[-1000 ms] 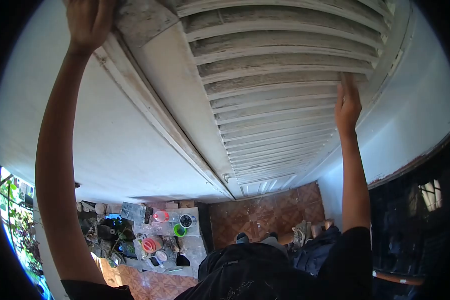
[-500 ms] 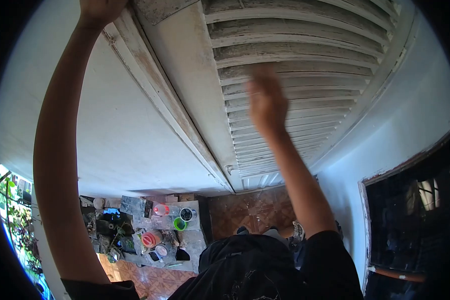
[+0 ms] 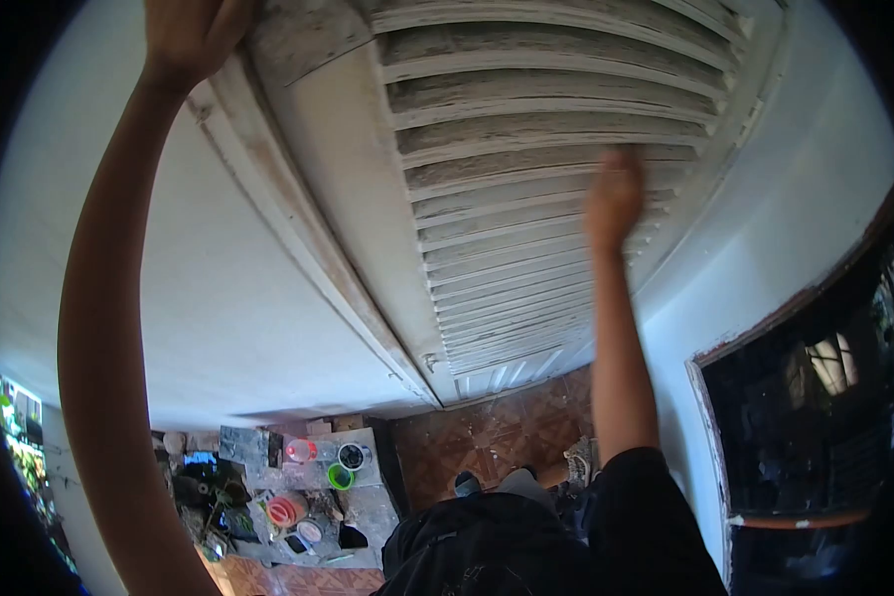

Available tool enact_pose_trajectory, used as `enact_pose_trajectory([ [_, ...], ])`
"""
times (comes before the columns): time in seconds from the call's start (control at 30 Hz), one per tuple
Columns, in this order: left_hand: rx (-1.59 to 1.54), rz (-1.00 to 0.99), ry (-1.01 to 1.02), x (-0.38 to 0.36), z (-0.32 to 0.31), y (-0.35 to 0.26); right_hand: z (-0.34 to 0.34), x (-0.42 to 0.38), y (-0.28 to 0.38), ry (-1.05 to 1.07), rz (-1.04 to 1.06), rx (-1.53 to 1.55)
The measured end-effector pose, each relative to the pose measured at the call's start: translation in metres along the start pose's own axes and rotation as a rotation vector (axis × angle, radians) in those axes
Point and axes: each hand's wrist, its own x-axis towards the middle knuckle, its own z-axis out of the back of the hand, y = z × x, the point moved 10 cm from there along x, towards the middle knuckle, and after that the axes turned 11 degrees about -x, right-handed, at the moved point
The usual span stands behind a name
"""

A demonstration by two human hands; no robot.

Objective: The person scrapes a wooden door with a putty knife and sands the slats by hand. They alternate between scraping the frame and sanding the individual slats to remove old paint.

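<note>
A white louvered door (image 3: pixel 392 179) with worn, dirty-looking slats fills the upper middle of the head view. My right hand (image 3: pixel 616 204) is at the slats, towards their right end. Its fingers look curled closed, slightly smeared by motion, and whatever they may hold is hidden. High on the left, my left hand (image 3: pixel 191 40) is at the top of the scuffed door frame (image 3: pixel 278 184). The image edge cuts off most of its fingers, so its grip does not show.
Down left, a paint-stained table (image 3: pixel 372 502) bears a red container (image 3: pixel 286 510), a green cup (image 3: pixel 341 477), a white tub (image 3: pixel 352 456) and a pink-capped bottle (image 3: pixel 301 450). A dark window (image 3: pixel 815 427) is on the right. Below is tiled floor (image 3: pixel 477 432).
My right hand has moved right along the slats. My left hand stays by the frame top. The view has shifted, so the door appears further left and the table lower.
</note>
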Motion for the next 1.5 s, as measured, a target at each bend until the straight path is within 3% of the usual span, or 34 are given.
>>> enact_pose_trajectory([
  [0.03, -0.016, -0.011, -0.016, 0.002, 0.004, -0.004, -0.008, -0.018, 0.036, 0.172, -0.01, 0.157],
  [0.07, -0.015, -0.015, 0.014, 0.004, 0.006, -0.009, 0.004, -0.037, 0.086, 0.045, 0.166, 0.139],
  [0.1, -0.011, -0.017, 0.044, 0.002, 0.004, -0.008, 0.014, -0.051, 0.123, 0.057, 0.227, 0.337],
  [0.13, 0.04, -0.205, -0.177, -0.016, -0.002, 0.024, 0.029, -0.06, 0.154, 0.06, 0.286, 0.379],
  [0.2, -0.006, -0.185, -0.169, -0.016, -0.003, 0.026, 0.05, -0.056, 0.18, 0.158, 0.312, 0.412],
  [0.33, -0.066, -0.161, -0.129, -0.009, 0.001, 0.007, 0.035, -0.038, 0.115, 0.143, 0.498, 0.359],
  [0.4, -0.067, -0.14, -0.136, -0.01, 0.003, 0.005, 0.028, -0.014, 0.036, -0.017, 0.415, 0.244],
  [0.53, -0.081, -0.117, -0.16, -0.012, 0.003, 0.014, 0.026, 0.036, -0.078, -0.01, 0.134, -0.071],
  [0.6, -0.08, -0.104, -0.132, -0.012, 0.001, 0.018, 0.024, 0.043, -0.081, -0.087, 0.088, -0.147],
  [0.7, -0.077, -0.102, -0.155, -0.014, 0.001, 0.02, 0.018, 0.024, -0.028, -0.15, 0.109, -0.089],
  [0.77, -0.041, -0.159, -0.215, -0.016, 0.004, 0.017, 0.006, 0.003, 0.028, 0.16, 0.155, 0.182],
  [0.83, -0.064, -0.195, -0.254, -0.019, 0.004, 0.023, 0.02, -0.017, 0.092, 0.116, 0.329, 0.283],
  [0.87, -0.075, -0.206, -0.213, -0.014, 0.006, 0.019, 0.027, -0.013, 0.09, 0.118, 0.308, 0.275],
  [0.93, -0.099, -0.24, -0.163, -0.017, 0.002, 0.021, 0.031, -0.012, 0.099, 0.143, 0.471, 0.288],
  [0.97, -0.097, -0.197, -0.183, -0.023, 0.001, 0.036, 0.023, -0.011, 0.077, 0.133, 0.509, 0.235],
  [1.0, -0.1, -0.189, -0.185, -0.022, 0.0, 0.039, 0.03, -0.001, 0.046, -0.007, 0.484, 0.211],
  [1.07, -0.179, -0.141, -0.186, -0.02, -0.001, 0.044, 0.016, 0.02, -0.023, 0.081, 0.34, 0.076],
  [1.13, -0.243, -0.129, -0.159, -0.026, -0.003, 0.049, 0.027, 0.036, -0.088, -0.156, 0.152, -0.065],
  [1.2, -0.243, 0.014, -0.191, -0.028, -0.002, 0.072, 0.033, 0.039, -0.102, -0.25, 0.025, -0.05],
  [1.23, -0.184, -0.075, -0.106, -0.015, -0.005, 0.05, 0.032, 0.037, -0.095, -0.328, -0.028, -0.004],
  [1.3, -0.086, -0.265, 0.054, 0.006, -0.01, 0.005, 0.018, 0.026, -0.049, -0.148, -0.117, 0.119],
  [1.4, -0.139, -0.168, 0.081, 0.004, -0.015, 0.031, 0.0, -0.022, 0.064, 0.111, 0.121, 0.461],
  [1.5, -0.061, -0.143, 0.131, 0.006, -0.015, 0.035, 0.029, -0.056, 0.121, -0.006, 0.295, 0.522],
])
